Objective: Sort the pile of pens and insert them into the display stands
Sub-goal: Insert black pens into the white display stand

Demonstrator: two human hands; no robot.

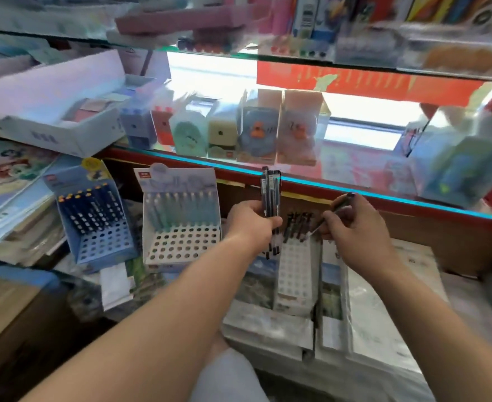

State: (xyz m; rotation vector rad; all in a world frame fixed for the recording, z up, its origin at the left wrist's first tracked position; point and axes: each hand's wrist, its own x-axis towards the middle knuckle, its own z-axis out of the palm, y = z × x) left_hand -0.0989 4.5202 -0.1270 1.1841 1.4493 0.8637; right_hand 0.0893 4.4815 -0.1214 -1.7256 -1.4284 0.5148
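Note:
My left hand (pixel 249 220) grips a bundle of dark pens (pixel 271 188), held upright above a narrow white display stand (pixel 295 268). My right hand (pixel 355 230) holds a single dark pen (pixel 330 214), tilted with its tip down over the back rows of that stand, where several dark pens (pixel 297 226) stand in holes. To the left is a wider white stand (pixel 181 245) with pale blue-green pens along its back row. Further left is a blue stand (pixel 99 227) holding dark pens with orange tops.
A glass shelf with a red and blue edge (pixel 355 188) runs just behind my hands, carrying boxed sharpeners (pixel 253 134). Stacks of books and paper packs (pixel 369 314) lie under the stands. An open white box (pixel 50 111) sits at upper left.

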